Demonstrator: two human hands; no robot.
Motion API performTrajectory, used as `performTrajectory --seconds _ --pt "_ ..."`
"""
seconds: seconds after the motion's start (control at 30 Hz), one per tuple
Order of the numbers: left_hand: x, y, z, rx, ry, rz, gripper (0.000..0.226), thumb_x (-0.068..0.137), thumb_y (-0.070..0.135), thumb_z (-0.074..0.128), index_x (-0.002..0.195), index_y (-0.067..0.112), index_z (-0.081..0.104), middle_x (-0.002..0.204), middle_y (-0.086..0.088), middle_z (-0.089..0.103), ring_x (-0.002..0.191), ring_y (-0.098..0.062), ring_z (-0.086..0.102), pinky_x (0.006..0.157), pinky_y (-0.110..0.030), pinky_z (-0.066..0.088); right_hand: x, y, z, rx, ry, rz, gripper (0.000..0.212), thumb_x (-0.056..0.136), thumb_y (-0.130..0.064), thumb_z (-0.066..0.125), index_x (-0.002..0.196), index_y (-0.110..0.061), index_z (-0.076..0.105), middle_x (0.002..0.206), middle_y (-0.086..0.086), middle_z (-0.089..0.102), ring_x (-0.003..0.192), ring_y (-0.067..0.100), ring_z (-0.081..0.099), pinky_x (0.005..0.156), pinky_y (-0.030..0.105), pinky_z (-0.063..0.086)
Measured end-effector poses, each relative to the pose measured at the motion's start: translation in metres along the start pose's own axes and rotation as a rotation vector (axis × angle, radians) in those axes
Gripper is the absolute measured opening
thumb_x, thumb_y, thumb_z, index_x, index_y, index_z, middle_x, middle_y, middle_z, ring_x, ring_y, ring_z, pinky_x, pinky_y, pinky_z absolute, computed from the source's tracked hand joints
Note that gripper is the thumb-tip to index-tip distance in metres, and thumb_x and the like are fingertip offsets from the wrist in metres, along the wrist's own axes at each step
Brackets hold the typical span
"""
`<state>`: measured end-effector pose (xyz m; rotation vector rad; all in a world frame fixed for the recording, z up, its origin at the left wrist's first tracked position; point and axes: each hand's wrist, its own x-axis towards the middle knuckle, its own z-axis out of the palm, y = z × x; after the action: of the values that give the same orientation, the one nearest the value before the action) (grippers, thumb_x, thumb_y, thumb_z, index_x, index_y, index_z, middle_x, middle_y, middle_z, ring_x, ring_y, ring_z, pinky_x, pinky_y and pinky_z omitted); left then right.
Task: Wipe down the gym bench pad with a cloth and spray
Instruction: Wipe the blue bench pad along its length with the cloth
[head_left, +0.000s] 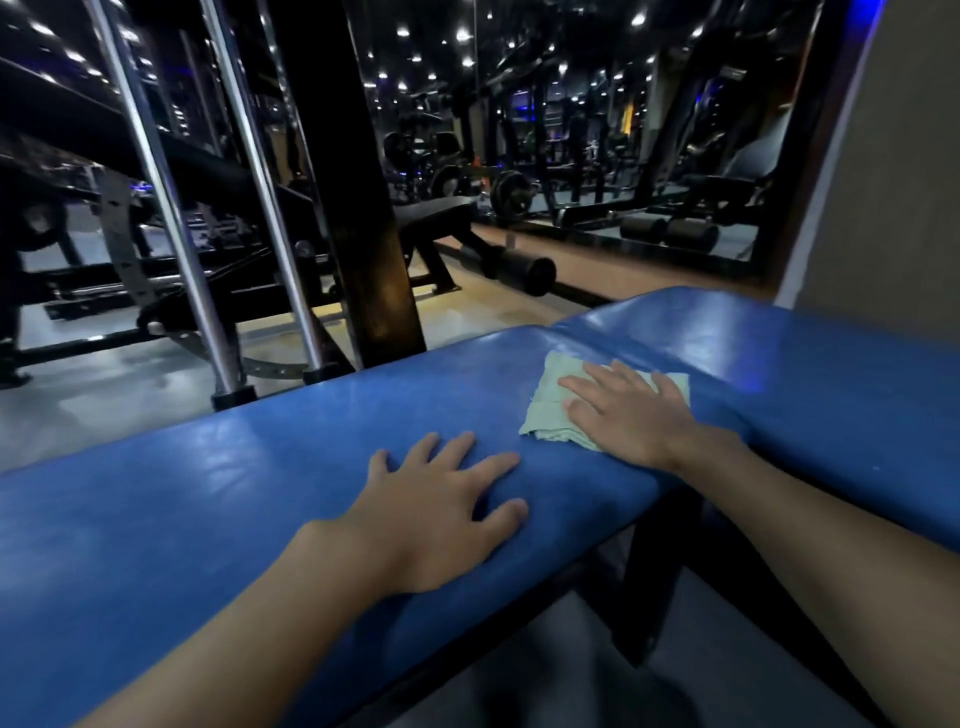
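Observation:
A long blue gym bench pad runs across the view from lower left to right, with a second blue pad section joining it at the right. A folded pale green cloth lies on the pad near that joint. My right hand presses flat on the cloth, fingers spread. My left hand rests flat on the bare pad, palm down, fingers apart, a short way left of the cloth. No spray bottle is in view.
Behind the bench stand a dark upright post and chrome guide rods of a weight machine. A black bench and foam rollers lie on the floor beyond. A mirror wall is at the back, a grey wall at right.

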<state>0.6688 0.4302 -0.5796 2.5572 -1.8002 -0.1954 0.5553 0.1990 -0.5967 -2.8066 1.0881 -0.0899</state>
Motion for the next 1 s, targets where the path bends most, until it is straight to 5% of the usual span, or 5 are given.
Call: performTrajectory --seconds 0.4,0.5,0.87,1.0 --pt "-0.004 -0.004 0.008 -0.01 0.019 -0.01 0.085 0.072 0.087 0.001 0.151 0.056 0.004 0.167 0.01 0.003 0.153 -0.018 0.0 0.119 -0.057 0.004 -0.02 0.038 0.005 0.106 0.194 0.244 0.047 0.101 -0.049 0.026 0.148 -0.047 0.031 0.162 -0.012 0.021 0.148 0.019 0.016 0.119 0.044 0.007" --pt "-0.008 -0.007 0.004 -0.052 0.006 0.001 0.07 0.089 0.079 0.018 0.153 0.051 0.011 0.167 0.011 0.004 0.153 -0.015 -0.001 0.12 -0.056 0.003 -0.033 0.03 0.008 0.139 0.189 0.264 0.048 0.101 -0.048 0.024 0.148 -0.047 0.031 0.163 -0.012 0.018 0.15 0.018 0.009 0.12 0.045 0.003" --pt "-0.072 -0.045 0.007 -0.054 0.05 -0.041 0.061 0.096 0.067 0.026 0.153 0.046 0.018 0.165 0.016 0.011 0.152 -0.008 0.004 0.122 -0.05 0.007 -0.077 -0.032 0.017 0.138 0.095 0.128 0.051 0.101 -0.046 0.019 0.152 -0.045 0.022 0.165 -0.011 0.006 0.151 0.016 -0.008 0.12 0.046 -0.01" --pt "-0.106 -0.065 0.008 -0.061 0.053 -0.085 0.084 0.076 0.081 0.008 0.153 0.048 0.018 0.164 0.019 0.012 0.151 -0.006 0.005 0.122 -0.049 0.009 -0.092 -0.069 0.021 0.099 0.068 0.046 0.051 0.101 -0.045 0.017 0.152 -0.045 0.02 0.165 -0.01 0.006 0.151 0.017 -0.008 0.12 0.048 -0.011"
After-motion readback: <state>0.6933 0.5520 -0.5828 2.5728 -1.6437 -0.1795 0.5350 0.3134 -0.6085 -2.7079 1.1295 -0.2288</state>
